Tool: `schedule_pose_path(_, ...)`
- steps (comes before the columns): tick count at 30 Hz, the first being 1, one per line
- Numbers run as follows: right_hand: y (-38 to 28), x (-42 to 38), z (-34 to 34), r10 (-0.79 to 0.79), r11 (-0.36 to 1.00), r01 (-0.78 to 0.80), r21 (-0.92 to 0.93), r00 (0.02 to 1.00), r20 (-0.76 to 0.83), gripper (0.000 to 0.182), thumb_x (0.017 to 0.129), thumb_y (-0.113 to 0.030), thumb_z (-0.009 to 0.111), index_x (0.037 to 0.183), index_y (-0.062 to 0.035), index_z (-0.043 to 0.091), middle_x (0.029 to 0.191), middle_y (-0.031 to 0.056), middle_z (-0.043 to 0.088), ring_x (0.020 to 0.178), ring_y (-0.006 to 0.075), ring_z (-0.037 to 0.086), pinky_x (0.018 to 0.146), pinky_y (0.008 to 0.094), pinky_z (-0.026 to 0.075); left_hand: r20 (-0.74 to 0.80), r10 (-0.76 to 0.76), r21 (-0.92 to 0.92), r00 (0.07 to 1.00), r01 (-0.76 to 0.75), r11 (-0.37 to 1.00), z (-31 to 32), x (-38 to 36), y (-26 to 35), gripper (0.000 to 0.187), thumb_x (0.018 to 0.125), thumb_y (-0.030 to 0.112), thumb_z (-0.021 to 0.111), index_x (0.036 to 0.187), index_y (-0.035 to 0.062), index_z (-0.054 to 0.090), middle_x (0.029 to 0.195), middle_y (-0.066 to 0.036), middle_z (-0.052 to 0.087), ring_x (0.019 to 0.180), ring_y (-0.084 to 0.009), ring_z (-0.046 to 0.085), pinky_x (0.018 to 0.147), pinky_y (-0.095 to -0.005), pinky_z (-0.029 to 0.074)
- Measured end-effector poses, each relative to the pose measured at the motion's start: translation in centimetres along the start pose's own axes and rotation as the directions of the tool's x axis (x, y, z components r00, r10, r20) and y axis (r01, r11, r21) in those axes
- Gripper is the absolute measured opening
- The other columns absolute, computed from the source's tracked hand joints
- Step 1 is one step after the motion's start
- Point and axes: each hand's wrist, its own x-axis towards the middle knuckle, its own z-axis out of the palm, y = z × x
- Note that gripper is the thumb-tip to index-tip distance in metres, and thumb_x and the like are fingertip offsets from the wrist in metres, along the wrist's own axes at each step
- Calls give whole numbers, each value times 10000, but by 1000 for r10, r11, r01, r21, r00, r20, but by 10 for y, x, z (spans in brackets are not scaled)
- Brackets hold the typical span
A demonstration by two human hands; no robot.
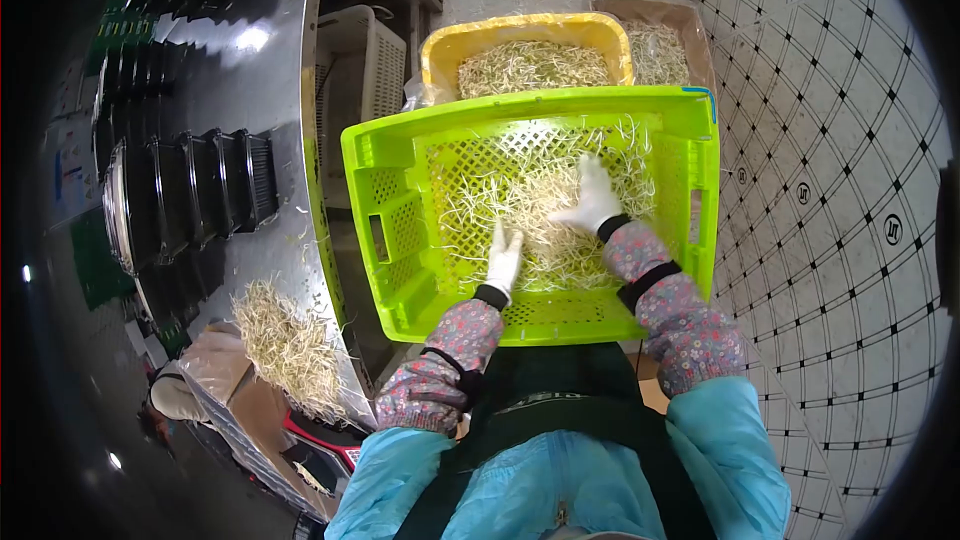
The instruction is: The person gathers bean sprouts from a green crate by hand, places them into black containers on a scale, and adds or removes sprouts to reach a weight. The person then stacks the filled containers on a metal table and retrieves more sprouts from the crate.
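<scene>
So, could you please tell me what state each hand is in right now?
Left hand: open, by the sprouts; no grip visible.
Right hand: open, thumb spread, at the sprouts; no grip visible.

Nothing I can read for sure: small circled marks (893, 230) on the patterned floor (840, 290), approx. 3 o'clock, look like 1–2 letters. Lettering (555, 397) on the dk. apron (545, 370), nr. 6 o'clock, is too blurred; ditto print on the pale sheet (75, 175), abt. 9 o'clock.

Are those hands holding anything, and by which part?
No hold shows: the left hand and right hand both look open among the loose sprouts.
</scene>
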Motion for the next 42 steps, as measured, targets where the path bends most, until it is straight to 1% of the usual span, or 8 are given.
schedule_pose_path(10, -21, -17, 64, -315, 833, 213, -511, 941, -122, 771, 750, -266, 683, 1428, -72, 371, 1374, 189, 457, 1230, 364, 463, 938, 462, 445, 51, -142, -69, 989, 146, 987, 13, -43, 40, 530, 976, 132, 532, 1443, -34, 347, 1446, -155, 445, 1329, -199, 421, 1098, -267, 316)
schedule_pose_path(16, -9, 8, 26, -181, 964, 187, -191, 982, 53, 596, 741, -158, 727, 1284, -21, 525, 1127, 142, 644, 997, 249, 633, 868, 357, 508, 161, -13, -82, 987, 27, 996, -39, -114, 79, 456, 989, 154, 538, 1399, -18, 434, 1373, -129, 530, 1261, -169, 490, 1064, -277, 374)
schedule_pose_path(18, -5, 11, 18, -164, 750, 4, 661, 970, 180, 591, 676, -141, 792, 1210, 0, 581, 1058, 121, 689, 918, 200, 667, 839, 328, 522, 111, 27, -80, 993, -18, 997, -53, -142, 91, 431, 993, 168, 532, 1379, -12, 466, 1329, -117, 570, 1214, -165, 529, 1038, -279, 401)
schedule_pose_path(26, 33, 27, 20, -320, 672, -47, 739, 882, 347, 457, 754, -39, 740, 1195, -32, 621, 1105, 56, 670, 956, 183, 632, 822, 323, 521, -47, 148, 72, 988, -145, 987, -83, -251, 80, 350, 993, 174, 521, 1301, 12, 553, 1226, -107, 640, 1142, -172, 580, 1002, -306, 438)
schedule_pose_path(35, 28, 38, 19, -148, 664, -246, 706, 882, 447, 580, 808, -213, 708, 1323, -24, 522, 1240, 81, 592, 1045, 233, 585, 880, 389, 488, -375, 98, -278, 922, -212, 937, -147, -380, 67, 393, 954, 215, 609, 1315, 65, 567, 1166, -41, 661, 1014, -114, 607, 860, -294, 502)
schedule_pose_path(39, -19, 22, 6, -340, 544, -353, 761, 736, 585, 617, 857, -368, 628, 1384, -87, 476, 1323, 102, 562, 1152, 279, 555, 968, 429, 454, -800, 57, -226, 598, -388, 894, -197, -453, 43, 318, 929, 225, 646, 1201, 60, 651, 1027, -32, 701, 885, -97, 626, 802, -275, 504)
schedule_pose_path(40, -24, 25, 9, -335, 424, -622, 659, 568, 752, 630, 864, -397, 610, 1395, -92, 463, 1344, 111, 548, 1159, 289, 551, 976, 434, 448, -902, 25, -184, 430, -439, 879, -213, -468, 23, 271, 903, 203, 679, 1132, 57, 678, 1013, -39, 693, 892, -107, 625, 799, -279, 504)
schedule_pose_path(42, -111, -51, -14, -257, 581, -358, 731, 772, 582, 645, 855, -410, 616, 1389, -82, 465, 1347, 112, 543, 1165, 283, 550, 979, 426, 452, -994, 110, 112, -24, -317, 942, -251, -511, -23, 232, 869, 176, 712, 1057, 43, 684, 1017, -44, 673, 918, -109, 615, 803, -270, 502)
